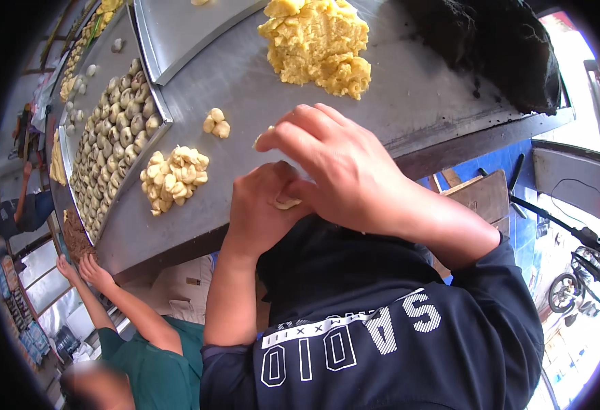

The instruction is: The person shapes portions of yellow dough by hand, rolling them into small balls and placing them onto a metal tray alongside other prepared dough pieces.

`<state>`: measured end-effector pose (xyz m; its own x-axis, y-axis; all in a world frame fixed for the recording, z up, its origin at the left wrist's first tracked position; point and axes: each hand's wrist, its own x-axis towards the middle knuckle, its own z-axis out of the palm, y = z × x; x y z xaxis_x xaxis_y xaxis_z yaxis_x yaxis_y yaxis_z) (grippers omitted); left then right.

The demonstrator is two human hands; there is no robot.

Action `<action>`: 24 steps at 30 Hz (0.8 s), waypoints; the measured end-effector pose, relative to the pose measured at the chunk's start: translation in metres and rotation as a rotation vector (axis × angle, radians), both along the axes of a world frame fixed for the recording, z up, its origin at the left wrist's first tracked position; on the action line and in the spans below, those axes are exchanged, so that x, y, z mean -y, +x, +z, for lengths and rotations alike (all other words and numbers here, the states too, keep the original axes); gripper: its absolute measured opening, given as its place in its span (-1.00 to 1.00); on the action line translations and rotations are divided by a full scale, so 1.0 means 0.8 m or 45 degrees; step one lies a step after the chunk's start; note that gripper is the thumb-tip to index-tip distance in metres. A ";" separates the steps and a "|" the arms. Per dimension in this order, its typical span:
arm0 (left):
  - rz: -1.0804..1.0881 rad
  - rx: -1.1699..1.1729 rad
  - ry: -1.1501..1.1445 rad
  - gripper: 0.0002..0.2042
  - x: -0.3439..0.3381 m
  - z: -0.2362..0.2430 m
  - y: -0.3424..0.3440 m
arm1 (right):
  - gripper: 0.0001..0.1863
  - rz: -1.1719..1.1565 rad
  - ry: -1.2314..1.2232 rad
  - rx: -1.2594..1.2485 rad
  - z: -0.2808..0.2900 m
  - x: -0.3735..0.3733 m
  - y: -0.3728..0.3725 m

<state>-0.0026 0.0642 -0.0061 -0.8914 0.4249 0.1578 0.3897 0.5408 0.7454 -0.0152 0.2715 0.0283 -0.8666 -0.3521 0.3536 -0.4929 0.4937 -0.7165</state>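
Observation:
My left hand [262, 205] is closed around a small piece of pale yellow dough [287, 202], partly hidden by the fingers. Over it arches my right hand [334, 154], its thumb against the left hand and its fingers curled, with a pale bit of dough [262, 139] at the fingertips. To the left on the metal table [238, 85] lie a heap of small dough balls [175, 178] and a smaller cluster of them [216, 124]. Beyond my hands sits a large, rough mass of yellow dough [317, 51].
A metal tray [162, 96] at left holds rows of filled dough balls [119, 126]. Another tray [184, 37] lies behind it. A dark crumbly mass [484, 51] covers the far right corner. A co-worker in green [156, 355] reaches toward brown filling [78, 236] at left.

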 end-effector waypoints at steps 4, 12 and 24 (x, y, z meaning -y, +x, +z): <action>0.028 0.199 0.330 -0.51 -0.006 -0.003 -0.003 | -0.75 -0.005 0.078 -0.065 0.018 -0.047 -0.024; -0.037 0.427 0.860 -0.46 0.012 -0.007 -0.022 | -0.86 -0.277 0.501 -0.204 -0.002 -0.080 -0.064; 0.178 0.465 0.984 -0.35 0.018 -0.011 -0.015 | -0.93 -0.039 0.767 -0.702 0.046 -0.046 -0.105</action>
<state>-0.0148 0.0497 -0.0148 -0.9786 0.1993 0.0509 0.0221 -0.1437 0.9894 -0.0994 0.3083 0.0650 -0.6359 -0.5968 0.4894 -0.6772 0.7356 0.0172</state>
